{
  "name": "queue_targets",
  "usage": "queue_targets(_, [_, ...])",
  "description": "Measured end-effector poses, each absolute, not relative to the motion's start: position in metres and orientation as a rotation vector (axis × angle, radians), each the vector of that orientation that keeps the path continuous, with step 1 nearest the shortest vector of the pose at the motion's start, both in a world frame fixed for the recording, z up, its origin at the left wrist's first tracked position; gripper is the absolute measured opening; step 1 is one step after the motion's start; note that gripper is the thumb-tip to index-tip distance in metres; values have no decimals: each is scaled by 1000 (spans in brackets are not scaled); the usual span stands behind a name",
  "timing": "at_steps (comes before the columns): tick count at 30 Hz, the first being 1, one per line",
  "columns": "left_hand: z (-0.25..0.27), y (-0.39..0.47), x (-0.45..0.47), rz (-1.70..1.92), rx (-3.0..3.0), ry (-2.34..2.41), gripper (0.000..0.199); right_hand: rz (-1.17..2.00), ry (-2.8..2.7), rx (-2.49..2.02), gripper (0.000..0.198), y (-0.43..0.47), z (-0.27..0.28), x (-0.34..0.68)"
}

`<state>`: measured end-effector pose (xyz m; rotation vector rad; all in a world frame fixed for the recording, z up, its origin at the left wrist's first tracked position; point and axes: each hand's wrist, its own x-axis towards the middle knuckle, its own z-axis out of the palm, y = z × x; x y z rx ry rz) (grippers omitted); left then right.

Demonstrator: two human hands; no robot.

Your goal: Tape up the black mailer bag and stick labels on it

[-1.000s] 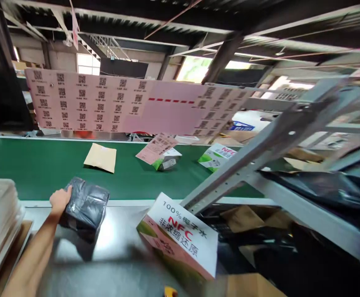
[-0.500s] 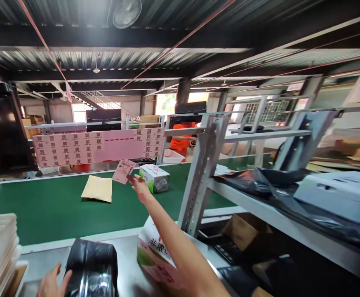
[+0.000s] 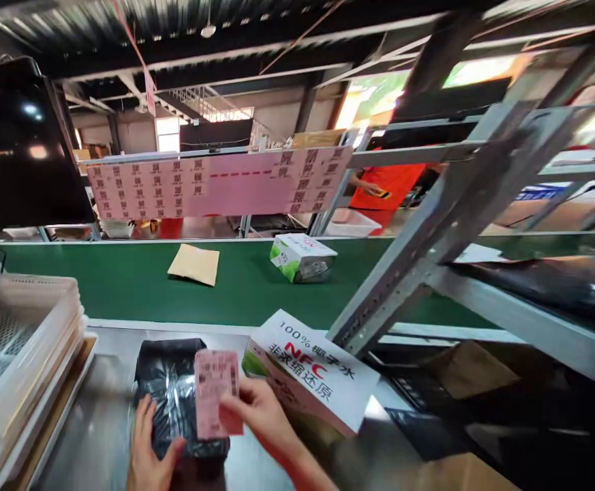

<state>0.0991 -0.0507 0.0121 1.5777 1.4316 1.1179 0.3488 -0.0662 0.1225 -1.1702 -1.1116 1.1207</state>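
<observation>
A pink label (image 3: 216, 393) is being pinched by the right hand (image 3: 256, 409) above a black parcel (image 3: 177, 395). The parcel is being gripped at its 7 o'clock corner by the left hand (image 3: 148, 453) on the counter (image 3: 97, 423); a juice carton (image 3: 310, 372) is lying at 3 o'clock.

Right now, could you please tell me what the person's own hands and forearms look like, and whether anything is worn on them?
Both the left hand and the right hand are bare: no gloves, rings or watch visible. The right forearm shows no sleeve up to the picture's edge.

pink label (image 3: 217, 393), glossy blk parcel (image 3: 174, 395), green belt (image 3: 123, 286)
</observation>
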Motion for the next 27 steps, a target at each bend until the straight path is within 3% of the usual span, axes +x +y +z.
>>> queue_targets(2, [24,-74,111,1068,1363,1112,87,1230,-1102,-1219,48,-109,74,313])
queue_targets(5, [39,-97,127,829,1155,915,72,1201,-1098,-1349,49,-153,34,294])
queue_targets(7, [44,-107,131,757,1175,942,64,963,-1168,-1522,59,-170,32,302])
queue_targets(9, [45,-115,131,713,1269,972,56,680,-1333,-1607,81,-178,45,316])
queue_targets(10, [45,-119,130,677,1329,968,52,577,-1443,-1594,81,-181,53,321])
queue_targets(13, [46,-129,128,589,1407,894,48,435,-1783,-1448,36,-182,74,323])
queue_targets(15, [49,-134,128,534,1234,837,58,382,-1889,-1390,19,-181,81,315])
queue_targets(19, [60,-141,125,496,683,838,73,355,-1962,-1311,16,-182,80,304])
queue_targets(27, [66,-141,112,490,765,939,53,231,-2110,-1086,13,-179,83,302])
